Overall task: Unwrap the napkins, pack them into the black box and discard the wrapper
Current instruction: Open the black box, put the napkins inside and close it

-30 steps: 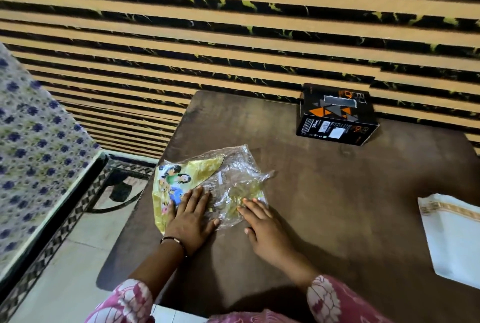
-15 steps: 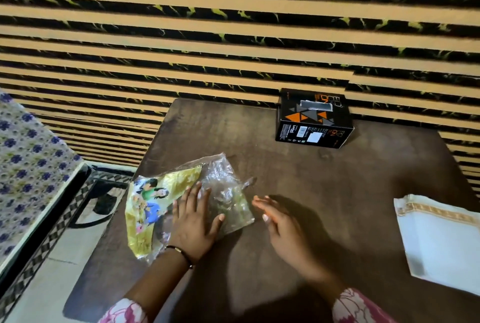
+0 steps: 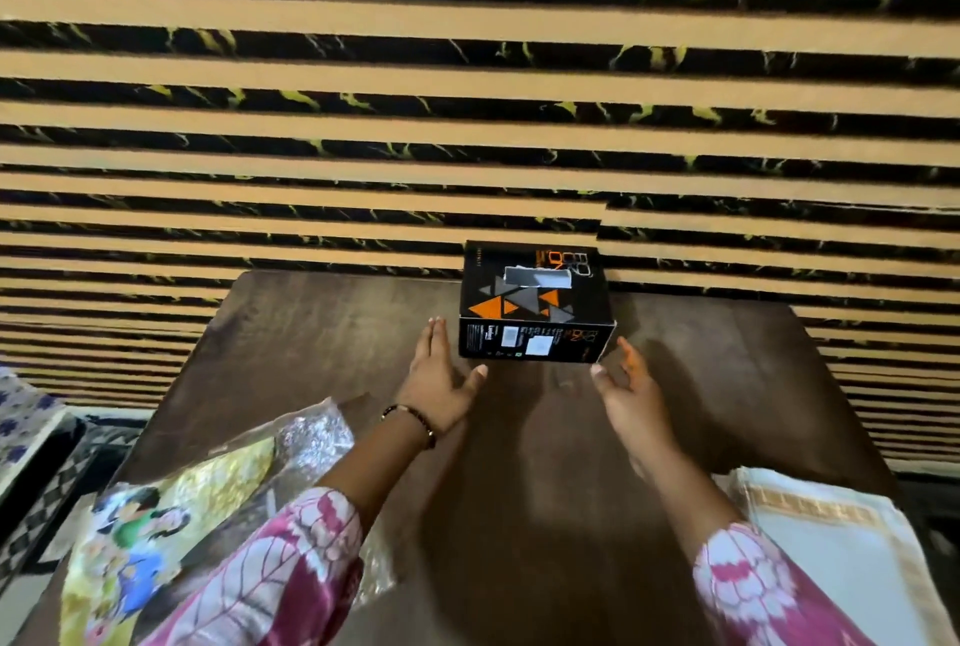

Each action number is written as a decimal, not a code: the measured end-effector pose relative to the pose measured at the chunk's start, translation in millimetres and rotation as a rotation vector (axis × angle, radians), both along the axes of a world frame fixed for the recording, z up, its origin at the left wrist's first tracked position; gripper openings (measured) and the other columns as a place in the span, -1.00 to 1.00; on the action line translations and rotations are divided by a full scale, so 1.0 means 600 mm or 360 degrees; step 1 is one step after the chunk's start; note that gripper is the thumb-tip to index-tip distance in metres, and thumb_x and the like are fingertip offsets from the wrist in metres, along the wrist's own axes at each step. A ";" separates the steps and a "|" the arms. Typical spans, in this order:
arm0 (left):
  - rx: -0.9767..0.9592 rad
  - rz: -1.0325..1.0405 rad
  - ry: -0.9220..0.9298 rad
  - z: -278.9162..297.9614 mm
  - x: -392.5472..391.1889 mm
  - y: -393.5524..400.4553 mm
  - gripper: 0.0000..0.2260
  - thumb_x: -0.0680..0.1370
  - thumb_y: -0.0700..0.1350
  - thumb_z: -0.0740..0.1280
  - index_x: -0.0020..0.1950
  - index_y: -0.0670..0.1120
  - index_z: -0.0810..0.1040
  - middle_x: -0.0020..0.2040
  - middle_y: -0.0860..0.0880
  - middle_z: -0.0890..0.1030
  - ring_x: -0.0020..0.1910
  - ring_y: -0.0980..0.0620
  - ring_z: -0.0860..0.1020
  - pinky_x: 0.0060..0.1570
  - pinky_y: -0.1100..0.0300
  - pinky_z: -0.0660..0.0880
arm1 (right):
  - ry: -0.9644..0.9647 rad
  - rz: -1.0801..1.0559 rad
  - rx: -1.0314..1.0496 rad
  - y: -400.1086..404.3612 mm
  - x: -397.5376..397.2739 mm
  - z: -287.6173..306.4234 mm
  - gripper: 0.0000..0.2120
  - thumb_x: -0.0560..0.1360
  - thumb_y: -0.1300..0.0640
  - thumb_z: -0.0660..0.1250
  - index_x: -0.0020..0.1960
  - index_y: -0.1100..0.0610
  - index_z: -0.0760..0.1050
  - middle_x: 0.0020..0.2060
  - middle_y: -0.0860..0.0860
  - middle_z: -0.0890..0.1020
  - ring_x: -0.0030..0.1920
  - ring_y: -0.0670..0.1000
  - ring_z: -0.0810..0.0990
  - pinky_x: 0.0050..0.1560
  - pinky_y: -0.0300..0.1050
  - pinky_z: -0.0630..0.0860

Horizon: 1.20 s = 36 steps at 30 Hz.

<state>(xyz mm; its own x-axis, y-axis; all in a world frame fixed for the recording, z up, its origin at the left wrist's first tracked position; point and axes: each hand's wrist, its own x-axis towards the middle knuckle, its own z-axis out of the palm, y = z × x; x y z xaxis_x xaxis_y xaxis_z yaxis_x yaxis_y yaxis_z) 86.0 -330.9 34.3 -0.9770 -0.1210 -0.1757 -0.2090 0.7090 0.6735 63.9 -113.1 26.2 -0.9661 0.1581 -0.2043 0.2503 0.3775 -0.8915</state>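
Reaching for the box (image 3: 535, 305), both hands have left the wrapper and gone forward across the table (image 3: 322, 328). A moment back the left palm was pressing the wrapper flat and the right was just lifting off it; now neither touches it. The left hand (image 3: 439, 375) is spread flat, fingers straight, just left of the box's near corner. The right hand (image 3: 626, 385) is loose and cupped, just off the box's near right corner. Both are empty and grasp nothing, and I cannot tell whether a fingertip already touches the card.

That shift reads to me as the unwrapping being done and the packing about to start: she seems set to pull the box closer or open it.

The box stands at the far edge of the table, against the striped wall (image 3: 467, 89). It is stiff black card, squarish, printed with orange and grey triangles, with a pale torn strip on top. It looks closed.

The wrapper (image 3: 171, 531) lies well back from the box, at the near left table edge, partly under the left sleeve: thin crinkled clear film, glinting, with a glossy yellow printed panel. It looks slack and empty. The napkins (image 3: 841, 557) sit well back from the box on the near right: a soft white folded stack with a gold woven border.
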 end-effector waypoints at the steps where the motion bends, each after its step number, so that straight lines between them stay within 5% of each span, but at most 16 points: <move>1: 0.0017 0.0010 -0.0021 -0.001 -0.013 0.007 -0.25 0.54 0.09 0.22 0.52 -0.13 -0.18 0.56 -0.10 -0.09 0.54 -0.06 -0.01 0.46 0.09 0.06 | 0.0001 -0.0025 -0.0060 0.005 -0.012 -0.004 -0.44 0.52 0.05 0.27 0.46 -0.09 0.14 0.38 0.09 0.42 0.36 0.13 0.39 0.34 0.11 0.34; 7: 0.0097 0.0061 -0.0071 -0.003 -0.037 0.029 -0.29 0.54 -0.04 0.27 0.52 -0.07 -0.11 0.45 -0.18 0.25 0.33 -0.16 0.40 0.32 -0.02 0.37 | -0.0053 0.0006 -0.0385 0.010 -0.053 -0.014 -0.44 0.52 0.13 0.28 0.45 -0.09 0.17 0.45 0.01 0.31 0.39 0.06 0.33 0.35 0.05 0.30; 11: 0.0082 0.0038 0.0026 0.002 -0.023 0.024 -0.39 0.53 -0.14 0.25 0.50 -0.05 0.02 0.35 -0.21 0.40 0.19 -0.15 0.50 0.12 0.17 0.42 | -0.0041 0.0029 -0.0481 0.019 -0.040 -0.009 -0.50 0.53 0.20 0.25 0.43 0.01 0.22 0.41 0.00 0.36 0.38 0.01 0.34 0.31 -0.08 0.29; 15: 0.0091 -0.0010 0.0055 0.002 0.021 0.034 -0.32 0.50 -0.16 0.27 0.52 -0.08 -0.02 0.46 -0.15 0.26 0.27 -0.14 0.46 0.18 0.19 0.39 | -0.0090 0.0142 -0.0468 0.024 0.010 -0.009 -0.55 0.54 0.23 0.24 0.40 0.03 0.29 0.35 -0.06 0.40 0.36 -0.04 0.34 0.28 -0.14 0.29; 20: 0.0004 0.0093 0.0187 0.009 0.008 0.030 -0.19 0.45 -0.15 0.34 0.52 -0.13 -0.13 0.55 -0.14 -0.08 0.52 -0.16 0.02 0.46 -0.17 0.10 | -0.0165 0.0119 -0.0459 0.031 0.057 -0.006 -0.54 0.54 0.22 0.24 0.41 0.06 0.28 0.37 0.02 0.41 0.37 0.00 0.36 0.27 -0.15 0.28; 24: -0.0054 0.0160 0.0088 0.029 -0.076 0.005 -0.19 0.41 -0.11 0.38 0.52 -0.02 -0.04 0.54 -0.17 0.01 0.50 -0.22 0.08 0.43 -0.20 0.16 | -0.0203 0.0220 -0.0458 0.022 0.048 0.019 -0.55 0.54 0.19 0.24 0.41 0.06 0.27 0.39 0.03 0.39 0.37 0.00 0.36 0.25 -0.18 0.26; 29: 0.0210 0.0232 -0.0110 -0.067 -0.162 -0.043 -0.37 0.26 0.08 0.31 0.32 0.01 0.33 0.21 -0.16 0.54 0.16 -0.16 0.52 0.17 -0.11 0.51 | -0.0272 0.0223 -0.0486 -0.004 0.032 0.041 -0.52 0.54 0.15 0.25 0.43 0.06 0.24 0.37 0.03 0.41 0.29 -0.01 0.40 0.15 -0.18 0.27; 31: 0.0181 0.0235 -0.0060 -0.079 -0.136 -0.040 -0.37 0.25 0.13 0.29 0.31 0.06 0.34 0.19 -0.14 0.54 0.17 -0.16 0.52 0.17 -0.12 0.51 | -0.0266 0.0193 -0.0514 -0.002 0.040 0.046 -0.52 0.55 0.18 0.24 0.44 0.08 0.23 0.34 0.03 0.44 0.21 -0.04 0.43 0.12 -0.18 0.29; 36: 0.0253 0.0174 -0.0010 -0.012 0.018 0.002 -0.38 0.36 -0.11 0.34 0.40 0.04 0.24 0.23 -0.14 0.49 0.17 -0.13 0.51 0.19 -0.09 0.50 | -0.0285 0.0137 -0.0528 0.020 0.088 0.044 -0.50 0.54 0.18 0.25 0.44 0.08 0.22 0.40 0.05 0.38 0.37 0.04 0.36 0.22 -0.14 0.29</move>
